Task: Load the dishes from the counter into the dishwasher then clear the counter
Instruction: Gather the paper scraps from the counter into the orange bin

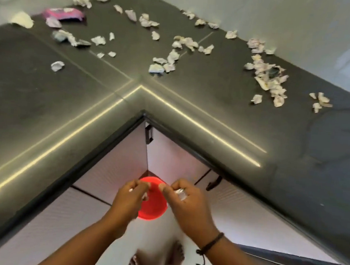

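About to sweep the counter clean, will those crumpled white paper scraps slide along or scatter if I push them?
The crumpled white paper scraps look thin and light, so they would probably scatter easily. Creased and irregular, they should squash rather than roll. The dark stone counter looks smooth, so they would likely slide.

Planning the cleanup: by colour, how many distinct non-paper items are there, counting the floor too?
Pink plastic packet on the dark counter: 1
Red round plastic bin on the floor: 1
Crumpled white paper scraps: too many to count
Total non-paper: 2
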A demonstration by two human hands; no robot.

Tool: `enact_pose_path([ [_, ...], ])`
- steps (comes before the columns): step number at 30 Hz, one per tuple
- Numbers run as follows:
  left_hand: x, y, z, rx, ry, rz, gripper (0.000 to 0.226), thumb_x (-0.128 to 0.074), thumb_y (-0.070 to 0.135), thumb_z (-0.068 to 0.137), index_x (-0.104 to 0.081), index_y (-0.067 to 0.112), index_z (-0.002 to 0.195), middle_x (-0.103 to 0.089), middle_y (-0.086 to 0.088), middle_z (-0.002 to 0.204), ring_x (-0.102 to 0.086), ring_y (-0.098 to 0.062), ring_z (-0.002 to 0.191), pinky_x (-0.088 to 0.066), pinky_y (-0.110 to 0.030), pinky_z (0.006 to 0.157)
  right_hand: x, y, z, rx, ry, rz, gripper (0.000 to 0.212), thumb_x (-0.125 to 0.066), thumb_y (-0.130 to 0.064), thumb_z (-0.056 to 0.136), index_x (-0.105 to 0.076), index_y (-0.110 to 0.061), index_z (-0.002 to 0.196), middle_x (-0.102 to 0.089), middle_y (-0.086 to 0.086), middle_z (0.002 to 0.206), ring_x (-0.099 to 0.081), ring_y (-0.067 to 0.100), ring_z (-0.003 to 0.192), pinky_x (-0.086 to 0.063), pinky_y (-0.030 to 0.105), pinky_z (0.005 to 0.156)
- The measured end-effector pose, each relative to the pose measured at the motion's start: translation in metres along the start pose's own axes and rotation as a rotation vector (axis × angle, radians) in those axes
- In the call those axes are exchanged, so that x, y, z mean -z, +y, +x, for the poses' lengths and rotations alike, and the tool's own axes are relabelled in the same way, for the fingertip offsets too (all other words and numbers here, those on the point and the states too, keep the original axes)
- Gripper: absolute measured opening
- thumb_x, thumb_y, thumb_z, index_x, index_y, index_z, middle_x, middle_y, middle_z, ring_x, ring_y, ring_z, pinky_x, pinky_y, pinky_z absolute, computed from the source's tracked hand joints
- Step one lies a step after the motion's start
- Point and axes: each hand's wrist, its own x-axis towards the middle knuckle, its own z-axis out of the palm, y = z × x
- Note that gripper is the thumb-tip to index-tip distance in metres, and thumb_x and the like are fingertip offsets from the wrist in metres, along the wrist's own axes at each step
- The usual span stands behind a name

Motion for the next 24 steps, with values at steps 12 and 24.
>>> enact_pose_path([
  [12,-0.008,-0.211,0.174,0.539,0.136,-0.369,0.051,-0.073,0.031,0.077,-0.041,0.014,0.041,-0.032,0.002,0.029,-0.031,-0.010,0.030,-0.021,-0.014,0.034,-0.181,0.268,0.118,-1.138,-0.116,0.582,0.040,-0.042,-0.037,0.100,-0.036,-0.017,0.066,-0.041,0.000,0.049,-0.042,0.017,0.043,-0.034,0.020,0.044],
  [24,-0.023,-0.226,0.244,0.605,0.253,-0.216,0.063,-0.032,0.061,0.095,-0.042,0.019,0.141,-0.047,-0.005,0.141,-0.043,-0.025,0.127,-0.033,-0.038,0.101,-0.182,0.317,0.173,-1.045,-0.145,0.208,0.045,-0.047,-0.041,0.097,-0.046,-0.019,0.136,-0.048,0.002,0.126,-0.048,0.029,0.121,-0.044,0.042,0.095],
])
